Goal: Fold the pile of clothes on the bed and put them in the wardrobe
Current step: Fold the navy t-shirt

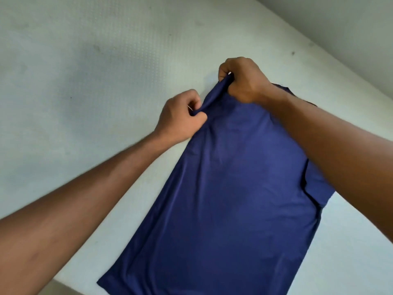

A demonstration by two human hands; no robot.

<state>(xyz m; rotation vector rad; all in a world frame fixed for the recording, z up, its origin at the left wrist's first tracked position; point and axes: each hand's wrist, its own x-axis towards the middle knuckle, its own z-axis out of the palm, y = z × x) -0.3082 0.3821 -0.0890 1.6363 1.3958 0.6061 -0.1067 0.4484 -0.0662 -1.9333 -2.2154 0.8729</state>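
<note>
A navy blue shirt (229, 188) lies flat on the pale mattress (95, 71), running from the near edge toward the far right. My left hand (180, 118) pinches the fabric at the shirt's far left corner. My right hand (242, 79) grips a bunched fold at the far end, just right of the left hand. A folded-in side of the shirt shows under my right forearm. No pile of clothes and no wardrobe is in view.
The mattress has a dimpled surface with a few small dark marks and stretches left and far behind the shirt. Its right edge (340, 60) meets a grey wall (350, 22). The near edge (70, 279) drops off at the bottom left.
</note>
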